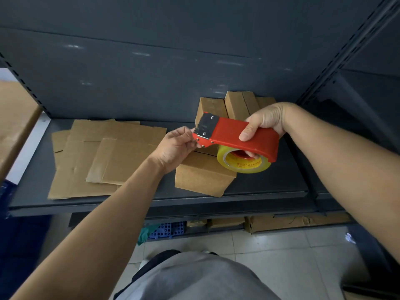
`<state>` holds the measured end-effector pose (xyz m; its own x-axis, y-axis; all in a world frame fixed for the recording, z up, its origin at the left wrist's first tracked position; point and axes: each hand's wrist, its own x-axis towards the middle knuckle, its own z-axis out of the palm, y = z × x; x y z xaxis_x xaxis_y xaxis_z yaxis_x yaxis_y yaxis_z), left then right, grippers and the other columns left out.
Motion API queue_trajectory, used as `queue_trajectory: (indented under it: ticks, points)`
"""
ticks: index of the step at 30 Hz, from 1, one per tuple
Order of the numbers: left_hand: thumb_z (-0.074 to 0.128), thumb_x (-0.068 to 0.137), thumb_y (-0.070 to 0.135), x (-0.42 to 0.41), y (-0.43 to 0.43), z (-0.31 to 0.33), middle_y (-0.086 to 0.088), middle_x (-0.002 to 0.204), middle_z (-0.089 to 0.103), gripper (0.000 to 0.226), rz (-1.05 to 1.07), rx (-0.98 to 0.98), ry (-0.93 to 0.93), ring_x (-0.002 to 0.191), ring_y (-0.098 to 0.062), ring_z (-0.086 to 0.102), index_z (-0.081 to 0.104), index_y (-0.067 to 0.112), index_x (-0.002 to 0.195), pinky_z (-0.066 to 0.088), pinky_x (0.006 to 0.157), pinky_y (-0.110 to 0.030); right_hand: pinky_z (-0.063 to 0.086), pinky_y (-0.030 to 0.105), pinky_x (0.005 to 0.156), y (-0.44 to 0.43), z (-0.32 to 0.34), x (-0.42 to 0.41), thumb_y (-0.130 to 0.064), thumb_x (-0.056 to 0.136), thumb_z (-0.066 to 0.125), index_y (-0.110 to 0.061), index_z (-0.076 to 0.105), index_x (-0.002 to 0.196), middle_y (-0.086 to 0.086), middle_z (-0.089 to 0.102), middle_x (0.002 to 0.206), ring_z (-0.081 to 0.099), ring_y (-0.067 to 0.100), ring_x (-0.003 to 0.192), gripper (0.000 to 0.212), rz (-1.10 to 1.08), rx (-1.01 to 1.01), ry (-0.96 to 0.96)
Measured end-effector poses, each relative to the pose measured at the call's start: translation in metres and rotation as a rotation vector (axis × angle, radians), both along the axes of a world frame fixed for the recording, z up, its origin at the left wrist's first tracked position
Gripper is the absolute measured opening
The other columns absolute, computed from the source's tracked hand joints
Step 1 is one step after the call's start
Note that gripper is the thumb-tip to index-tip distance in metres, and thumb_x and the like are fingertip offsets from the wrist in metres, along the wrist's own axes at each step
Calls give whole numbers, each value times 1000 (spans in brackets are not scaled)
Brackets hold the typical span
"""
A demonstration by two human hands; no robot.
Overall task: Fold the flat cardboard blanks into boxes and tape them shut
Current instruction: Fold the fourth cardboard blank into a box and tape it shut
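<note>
Brown cardboard box (203, 176), folded, stands on the dark metal shelf (270, 180); its top seam is hidden, so taping is judged pending. The right hand (264, 124) grip wraps the red handheld tape dispenser (236, 133) above it. The left hand (175, 148) grip pinches at the blade end. Flat brown cardboard blanks (104, 156) remain at 9 o'clock, closed brown boxes (236, 105) at 12 o'clock.

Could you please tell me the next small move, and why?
Probably pull clear tape down onto the folded brown cardboard box: the left hand pinches at the toothed end of the red tape dispenser, gripped by the right hand above it.
</note>
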<state>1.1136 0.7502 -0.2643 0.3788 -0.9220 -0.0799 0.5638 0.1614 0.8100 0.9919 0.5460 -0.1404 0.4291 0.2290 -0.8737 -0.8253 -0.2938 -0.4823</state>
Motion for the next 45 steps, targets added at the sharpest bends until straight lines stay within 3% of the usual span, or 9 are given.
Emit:
queue_trajectory:
  ticks: [4, 9, 13, 17, 20, 24, 27, 33, 45]
  points:
    - [37, 97, -1, 1, 2, -3, -1, 57, 59, 27, 57, 9, 104, 57, -11, 57, 40, 8, 72, 54, 76, -26, 55, 34, 69, -1, 1, 2, -36, 49, 93, -8, 64, 97, 13, 69, 78, 67, 23, 70, 63, -5, -4, -17]
    - [47, 91, 2, 0, 2, -2, -5, 54, 45, 26, 171, -5, 153, 56, -15, 50, 39, 10, 68, 54, 82, -41, 55, 34, 68, 2, 3, 7, -38, 51, 92, -7, 64, 98, 14, 70, 82, 68, 25, 75, 63, 47, -27, -4]
    - [43, 96, 0, 1, 7, -5, -1, 50, 41, 33, 350, 94, 152, 48, -11, 46, 39, 11, 65, 39, 43, -21, 56, 33, 65, 11, 6, 15, -40, 45, 94, -9, 69, 90, 15, 70, 81, 69, 24, 74, 60, 63, -82, 8]
    - [39, 95, 0, 1, 18, -14, 1, 53, 40, 35, 397, 140, 93, 48, -9, 41, 36, 14, 63, 24, 38, -18, 56, 32, 62, 22, 10, 26, -41, 40, 94, -8, 71, 85, 15, 70, 77, 69, 25, 69, 60, 90, -126, 12]
    - [38, 95, -2, -1, 26, -23, 1, 56, 37, 36, 400, 129, 148, 48, -10, 36, 33, 16, 63, 30, 44, -19, 56, 31, 60, 29, 13, 32, -42, 42, 92, -11, 75, 76, 14, 71, 74, 69, 23, 67, 50, 122, -166, 12]
    - [41, 96, 1, -1, 31, -28, 2, 54, 44, 35, 411, 140, 224, 49, -9, 46, 39, 14, 64, 43, 54, -19, 54, 27, 55, 43, 16, 39, -35, 70, 68, -11, 75, 62, 11, 69, 65, 67, 20, 58, 26, 70, -271, -11]
    - [40, 95, 1, 2, 34, -34, 0, 56, 44, 32, 402, 173, 247, 50, -9, 48, 41, 12, 65, 46, 50, -19, 55, 28, 54, 53, 17, 46, -29, 75, 61, -5, 67, 80, 10, 69, 64, 66, 19, 55, 25, 30, -334, -14]
    - [47, 97, 10, 0, 34, -48, -3, 61, 42, 30, 348, 387, 44, 51, -12, 41, 43, 13, 67, 38, 45, -22, 57, 33, 61, 59, 15, 53, -33, 70, 67, -6, 63, 98, 10, 70, 73, 67, 21, 63, 39, 6, -387, 20]
    - [55, 94, 34, 0, 22, -50, -3, 70, 53, 26, 234, 663, -487, 58, -13, 47, 47, 11, 83, 40, 55, -28, 56, 35, 70, 59, 12, 51, -32, 71, 66, -3, 61, 96, 11, 68, 69, 66, 18, 59, 39, -88, -384, 27]
